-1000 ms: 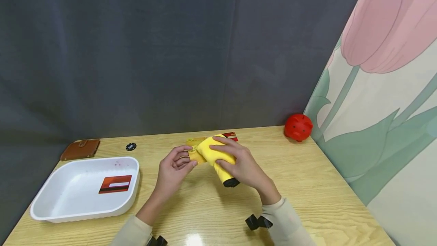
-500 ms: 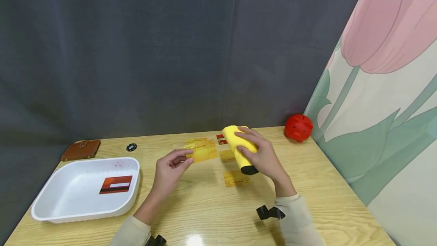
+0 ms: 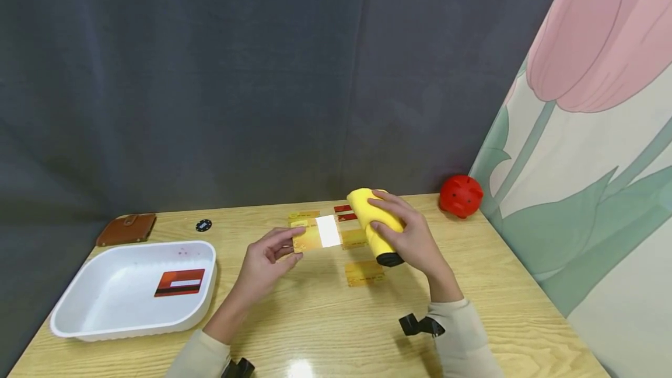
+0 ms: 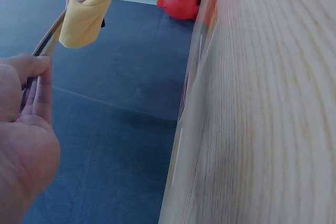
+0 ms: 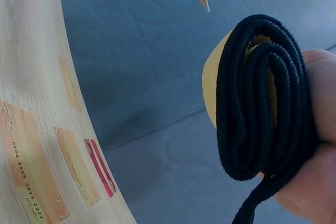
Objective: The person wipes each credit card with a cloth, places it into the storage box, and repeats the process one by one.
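Observation:
My left hand [image 3: 265, 261] pinches a gold bank card [image 3: 307, 239] by its left end, raised over the table. Bright white glare covers part of the card's face. To the right, my right hand [image 3: 412, 235] grips a rolled yellow cloth [image 3: 374, 220]. Its folded black edging [image 5: 262, 98] faces the right wrist camera. In the left wrist view the card [image 4: 50, 38] is seen nearly edge-on, with the cloth [image 4: 86, 22] just beyond it. Under the hands lie a gold card [image 3: 364, 274], another gold card [image 3: 353, 240] and a red striped card [image 3: 346, 216]; a further gold card [image 3: 303, 215] lies behind.
At left stands a white plastic tray [image 3: 126, 331] with a red card [image 3: 179, 283] inside. Behind it are a brown leather wallet [image 3: 126, 230] and a black poker chip [image 3: 203, 225]. A red piggy bank [image 3: 461, 196] sits at the back right, near the flowered wall.
The yellow cloth has come off the card and moved right with my right hand, uncovering cards on the table. My left hand keeps its card, whose face has tilted into glare.

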Tool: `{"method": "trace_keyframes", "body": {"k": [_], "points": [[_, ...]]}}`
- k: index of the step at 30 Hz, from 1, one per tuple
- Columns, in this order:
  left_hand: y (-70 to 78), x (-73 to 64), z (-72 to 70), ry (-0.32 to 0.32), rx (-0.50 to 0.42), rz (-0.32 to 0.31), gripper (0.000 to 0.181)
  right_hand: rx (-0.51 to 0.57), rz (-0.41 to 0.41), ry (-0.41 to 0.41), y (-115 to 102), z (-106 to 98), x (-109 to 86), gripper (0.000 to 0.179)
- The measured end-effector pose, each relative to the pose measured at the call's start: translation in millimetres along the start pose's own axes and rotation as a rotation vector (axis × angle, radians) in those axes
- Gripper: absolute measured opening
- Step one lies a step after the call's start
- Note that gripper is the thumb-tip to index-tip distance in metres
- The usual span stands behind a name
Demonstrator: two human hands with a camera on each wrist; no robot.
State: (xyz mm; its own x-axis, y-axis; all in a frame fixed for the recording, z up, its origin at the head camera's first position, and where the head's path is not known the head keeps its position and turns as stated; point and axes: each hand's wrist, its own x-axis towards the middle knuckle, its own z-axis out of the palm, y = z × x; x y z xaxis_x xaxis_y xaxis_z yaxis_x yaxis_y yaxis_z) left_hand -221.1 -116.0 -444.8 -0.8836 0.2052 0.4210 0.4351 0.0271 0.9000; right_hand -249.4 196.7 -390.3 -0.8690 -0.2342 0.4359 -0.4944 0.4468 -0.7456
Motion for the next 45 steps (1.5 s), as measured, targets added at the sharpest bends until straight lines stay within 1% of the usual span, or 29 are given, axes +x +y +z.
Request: {"method": "trace_keyframes", "body": {"k": [3,5,9,11,14,16,19,21,23,27,30,32,35,38,42,45], "points": [[1.1,-0.5,0.9,0.033,0.053,-0.009,0.038,0.014,0.003,0.001,-0.7,-0.9,-0.7,0.044],[2.3,-0.6,1.0,0.068,0.063,-0.023,0.035,0.016,0.007,0.000,-1.3,-1.4,-1.1,0.044],[4.4,1.1,-0.3,0.126,0.009,-0.052,0.021,0.018,0.010,0.000,-1.8,-2.5,-1.5,0.044],[4.7,2.4,-1.6,0.156,0.003,-0.063,0.016,0.020,0.009,0.002,-2.2,-2.9,-1.7,0.044],[3.8,3.7,-3.2,0.217,0.043,-0.076,0.016,0.020,0.010,0.003,-2.3,-3.6,-1.9,0.044],[2.9,4.5,-3.8,0.255,0.077,-0.073,0.015,0.024,0.012,0.002,-2.3,-3.9,-2.0,0.044],[2.5,5.2,-4.0,0.292,0.098,-0.063,0.013,0.025,0.015,0.001,-2.2,-4.3,-1.9,0.044],[3.0,5.9,-4.0,0.296,0.084,-0.059,0.012,0.023,0.015,0.002,-2.4,-4.5,-1.8,0.044],[4.4,6.3,-3.8,0.301,0.056,-0.075,0.015,0.020,0.015,0.003,-2.1,-4.7,-1.7,0.044],[6.7,6.5,-3.9,0.300,-0.003,-0.150,0.024,0.023,0.017,0.005,-1.9,-5.2,-1.8,0.044],[7.0,6.4,-4.4,0.286,-0.031,-0.181,0.036,0.031,0.016,0.004,-1.4,-5.3,-1.4,0.044],[6.8,6.5,-4.4,0.277,-0.039,-0.175,0.039,0.036,0.012,0.004,-0.6,-5.2,-0.9,0.044],[6.1,6.8,-3.8,0.270,-0.030,-0.154,0.032,0.043,0.008,0.003,0.4,-5.2,-0.4,0.044],[6.2,6.6,-2.8,0.259,-0.025,-0.149,0.025,0.044,0.002,0.002,0.4,-5.1,-0.2,0.043],[6.8,5.7,-1.9,0.207,-0.035,-0.163,0.032,0.044,0.000,0.000,-0.6,-4.5,-0.4,0.044],[6.2,5.0,-1.7,0.165,-0.039,-0.159,0.038,0.054,-0.005,-0.003,-3.6,-3.5,-1.1,0.044]]}}
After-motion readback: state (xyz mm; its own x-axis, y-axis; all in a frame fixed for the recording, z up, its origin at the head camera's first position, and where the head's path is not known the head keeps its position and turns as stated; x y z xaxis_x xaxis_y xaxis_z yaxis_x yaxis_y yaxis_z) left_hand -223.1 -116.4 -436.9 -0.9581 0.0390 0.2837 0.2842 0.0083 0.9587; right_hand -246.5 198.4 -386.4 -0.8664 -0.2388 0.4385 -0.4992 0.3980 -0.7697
